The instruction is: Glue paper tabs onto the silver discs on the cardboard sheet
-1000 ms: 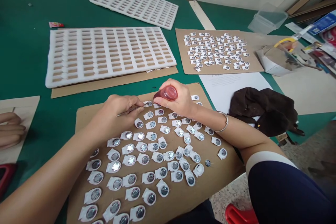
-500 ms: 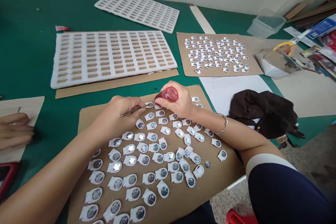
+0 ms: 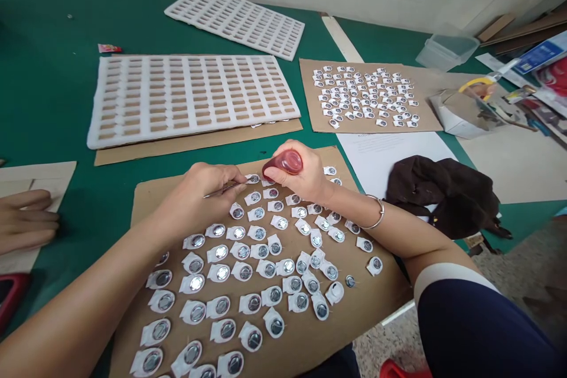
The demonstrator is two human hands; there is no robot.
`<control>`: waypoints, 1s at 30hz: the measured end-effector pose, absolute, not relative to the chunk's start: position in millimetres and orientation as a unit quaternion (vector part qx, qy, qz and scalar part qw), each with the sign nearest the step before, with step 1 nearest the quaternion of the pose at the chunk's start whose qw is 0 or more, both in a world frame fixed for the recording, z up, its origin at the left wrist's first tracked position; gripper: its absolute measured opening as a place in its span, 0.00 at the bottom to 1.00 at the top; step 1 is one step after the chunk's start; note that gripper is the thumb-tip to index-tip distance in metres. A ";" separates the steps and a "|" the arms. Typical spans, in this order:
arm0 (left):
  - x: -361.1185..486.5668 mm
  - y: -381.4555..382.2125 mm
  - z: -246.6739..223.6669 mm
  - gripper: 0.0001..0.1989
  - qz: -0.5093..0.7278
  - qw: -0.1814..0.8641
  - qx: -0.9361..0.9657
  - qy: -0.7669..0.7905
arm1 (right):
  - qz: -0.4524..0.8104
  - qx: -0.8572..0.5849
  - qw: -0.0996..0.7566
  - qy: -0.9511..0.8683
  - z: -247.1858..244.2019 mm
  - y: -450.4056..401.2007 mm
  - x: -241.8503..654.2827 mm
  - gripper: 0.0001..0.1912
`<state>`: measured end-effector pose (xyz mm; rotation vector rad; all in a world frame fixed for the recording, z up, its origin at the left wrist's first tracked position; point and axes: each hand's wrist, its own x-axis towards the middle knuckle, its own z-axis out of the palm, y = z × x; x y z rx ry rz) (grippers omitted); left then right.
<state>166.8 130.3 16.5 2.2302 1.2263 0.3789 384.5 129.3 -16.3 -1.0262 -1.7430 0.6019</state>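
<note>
A brown cardboard sheet [image 3: 328, 331] carries many small white tabs with round silver discs, such as one disc piece [image 3: 254, 339] near the front. My left hand [image 3: 210, 192] pinches thin metal tweezers [image 3: 218, 191], their tip beside a tab at the sheet's far edge. Just right of it, my right hand [image 3: 305, 174] is wrapped round a small red bottle [image 3: 290, 162], tilted with its narrow end down to the left. The bottle's tip is partly hidden over a tab.
White slotted trays [image 3: 144, 100] lie behind, and a second cardboard sheet [image 3: 316, 118] with similar pieces is at back right. Dark cloth [image 3: 443, 195] lies near my right arm. Another person's hand [image 3: 26, 218] rests at far left.
The view has shifted slightly. Both hands keep nearly the same place and hold the same things.
</note>
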 end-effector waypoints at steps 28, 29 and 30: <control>163.3 130.5 15.4 0.09 0.142 0.292 0.826 0.461 | 0.245 -0.413 0.499 -0.721 -18.8 128.8 381.9 0.14; 163.2 130.5 15.6 0.09 0.141 0.293 0.825 0.463 | 0.244 -0.413 0.499 -0.722 -19.1 128.8 381.7 0.14; 163.2 130.5 15.6 0.09 0.142 0.292 0.824 0.464 | 0.244 -0.414 0.497 -0.722 -19.3 128.8 381.4 0.14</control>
